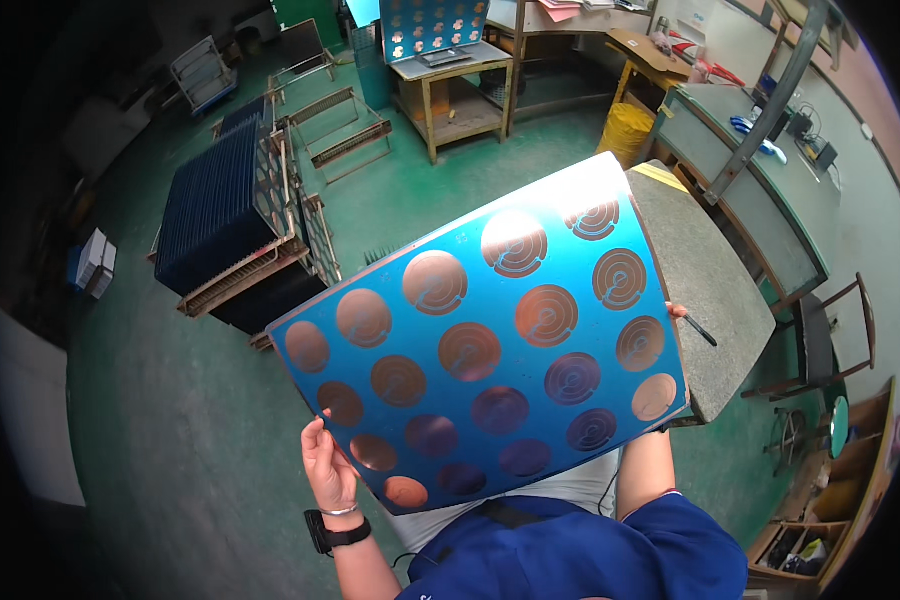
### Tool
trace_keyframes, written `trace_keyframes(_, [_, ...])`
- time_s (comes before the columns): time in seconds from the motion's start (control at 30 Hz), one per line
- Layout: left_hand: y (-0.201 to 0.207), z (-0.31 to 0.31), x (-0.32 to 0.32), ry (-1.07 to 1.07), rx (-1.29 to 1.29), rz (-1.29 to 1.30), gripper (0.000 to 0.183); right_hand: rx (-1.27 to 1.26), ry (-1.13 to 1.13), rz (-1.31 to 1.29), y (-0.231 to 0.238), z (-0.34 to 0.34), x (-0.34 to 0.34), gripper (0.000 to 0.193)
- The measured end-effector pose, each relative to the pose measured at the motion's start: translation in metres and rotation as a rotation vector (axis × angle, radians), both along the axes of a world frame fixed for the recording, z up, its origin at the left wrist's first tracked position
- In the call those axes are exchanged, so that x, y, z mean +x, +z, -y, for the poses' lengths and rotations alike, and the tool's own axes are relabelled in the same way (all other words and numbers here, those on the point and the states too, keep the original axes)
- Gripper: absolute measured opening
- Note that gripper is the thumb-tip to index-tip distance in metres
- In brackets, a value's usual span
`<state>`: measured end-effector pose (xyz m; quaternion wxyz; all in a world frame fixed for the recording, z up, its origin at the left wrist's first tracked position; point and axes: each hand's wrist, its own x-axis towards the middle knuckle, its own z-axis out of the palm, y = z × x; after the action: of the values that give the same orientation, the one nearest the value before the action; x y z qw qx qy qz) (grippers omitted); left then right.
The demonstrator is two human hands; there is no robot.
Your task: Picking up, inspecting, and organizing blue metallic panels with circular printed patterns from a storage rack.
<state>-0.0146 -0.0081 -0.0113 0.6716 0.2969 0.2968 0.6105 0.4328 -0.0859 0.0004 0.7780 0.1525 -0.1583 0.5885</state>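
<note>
A large blue panel with rows of round copper-coloured discs is held up, tilted, in front of my body. My left hand grips its lower left edge, fingertips at the rim. At the right edge, my right hand shows only a few fingertips; the rest is hidden behind the panel. A black pen sticks out from those fingers, beyond the panel's edge.
A grey-topped table stands just right of the panel. To the left, a rack holds many upright panels. Further off are a small wooden-framed table, a yellow bin, a long workbench and a chair.
</note>
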Motion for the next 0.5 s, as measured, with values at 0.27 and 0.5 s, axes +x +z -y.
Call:
trace_keyframes(0.27, [-0.021,0.002,0.011,-0.088,-0.236,0.029,0.041,-0.085,-0.037,0.084,-0.006,-0.005,-0.017,0.049])
trace_keyframes(0.5, [-0.028,-0.009,0.057,-0.105,-0.323,0.321,0.032,-0.626,-0.284,0.502,0.008,0.007,-0.093,0.056])
